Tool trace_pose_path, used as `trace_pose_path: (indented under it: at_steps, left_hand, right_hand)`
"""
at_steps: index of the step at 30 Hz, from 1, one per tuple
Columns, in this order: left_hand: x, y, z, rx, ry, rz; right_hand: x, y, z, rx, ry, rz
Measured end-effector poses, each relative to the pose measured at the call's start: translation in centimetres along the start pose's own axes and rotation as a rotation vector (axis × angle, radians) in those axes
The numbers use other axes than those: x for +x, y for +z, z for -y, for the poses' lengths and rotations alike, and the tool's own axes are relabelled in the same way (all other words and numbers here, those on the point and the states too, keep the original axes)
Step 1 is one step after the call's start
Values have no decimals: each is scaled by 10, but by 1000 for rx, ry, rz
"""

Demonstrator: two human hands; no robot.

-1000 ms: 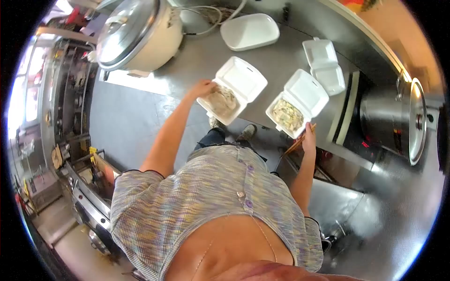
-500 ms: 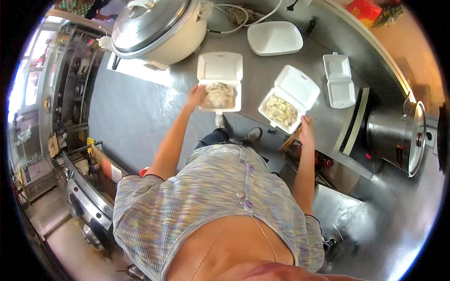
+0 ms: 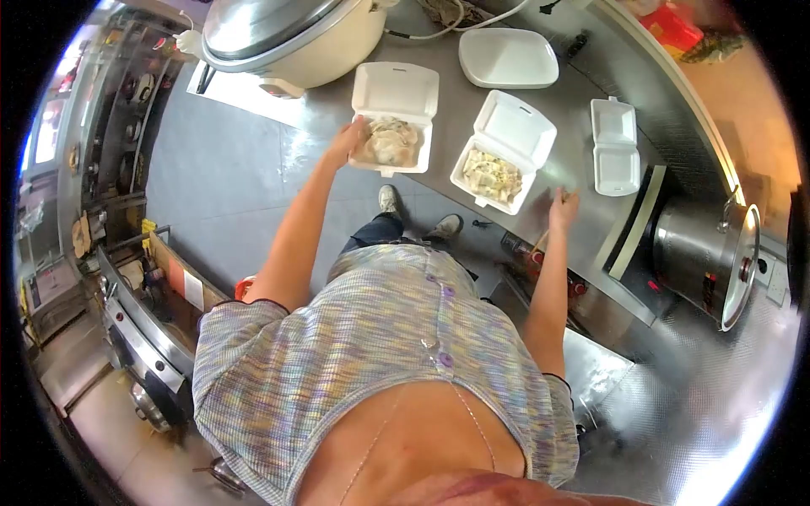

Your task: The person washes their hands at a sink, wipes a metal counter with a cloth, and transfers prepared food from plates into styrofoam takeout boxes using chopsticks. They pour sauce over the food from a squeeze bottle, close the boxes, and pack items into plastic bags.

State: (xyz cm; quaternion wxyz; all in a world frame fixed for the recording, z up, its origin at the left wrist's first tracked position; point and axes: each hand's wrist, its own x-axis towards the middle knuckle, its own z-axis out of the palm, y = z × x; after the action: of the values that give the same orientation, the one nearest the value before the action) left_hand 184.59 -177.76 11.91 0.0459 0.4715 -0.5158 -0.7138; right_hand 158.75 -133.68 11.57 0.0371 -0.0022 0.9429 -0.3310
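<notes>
My left hand (image 3: 346, 141) grips the left edge of an open white foam takeout box (image 3: 395, 88). Pale, flat, folded pieces of food that look like dumplings (image 3: 391, 142) lie in its base. To the right, a second open foam box (image 3: 516, 126) rests near the counter's front edge, holding chopped pale food with green bits (image 3: 492, 177). Just right of that box, apart from it, is my right hand (image 3: 564, 209), closed around thin wooden chopsticks (image 3: 540, 243) that point down toward me, partly hidden by the hand.
A large rice cooker (image 3: 295, 42) stands at the back left of the steel counter (image 3: 439, 114). Behind the boxes lies a white tray (image 3: 509, 59). Farther right are another open foam box (image 3: 615, 148) and a lidded steel pot (image 3: 696, 253).
My right hand has let go of the second box and moved right, keeping the chopsticks. The left box has shifted away from me with my left hand still on it.
</notes>
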Motion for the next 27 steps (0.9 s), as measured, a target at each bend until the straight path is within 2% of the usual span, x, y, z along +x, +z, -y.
trace_pose_path:
  at_steps: [1,2,4,5,6,7,8,9,11,12,14,19,20,23,27]
  left_hand:
    - [-23,11,-13,-54,-19,13]
    - [-43,20,-19,-109,-34,19]
    - [-54,28,-9,-29,43,35]
    - [-60,26,-8,5,100,13]
    - [-71,26,-9,63,137,-34]
    - [-80,27,-7,120,167,-90]
    - [-80,27,4,-109,142,-62]
    - [-76,22,18,-333,124,-14]
    - [-77,6,45,-364,84,-18]
    - [-80,1,55,-495,62,37]
    - [-121,2,44,-587,80,-12]
    - [-184,-36,44,-814,72,-108]
    - [-194,-46,47,-840,136,-120]
    - [-215,-84,44,-981,252,-20]
    - [-235,-141,23,-1026,313,-33]
  right_hand:
    - [4,4,-7,-203,-93,-62]
    - [4,1,-10,-218,-127,-42]
    - [2,-4,-5,-217,-242,7]
    - [2,-1,-7,-312,-233,-45]
    - [-8,-12,12,-405,-334,-132]
    - [-14,-21,31,-375,-312,-98]
    - [-10,-6,10,-295,-424,-210]
    - [-10,1,6,-218,-464,-116]
    - [-30,-10,40,150,-158,233]
    - [-35,-5,43,212,-85,276]
    - [-33,9,34,264,-4,294]
    - [-28,4,50,250,-212,64]
    - [-32,-8,68,256,-274,75]
    - [-32,4,114,258,-450,-88]
    - [-84,37,226,561,-601,49]
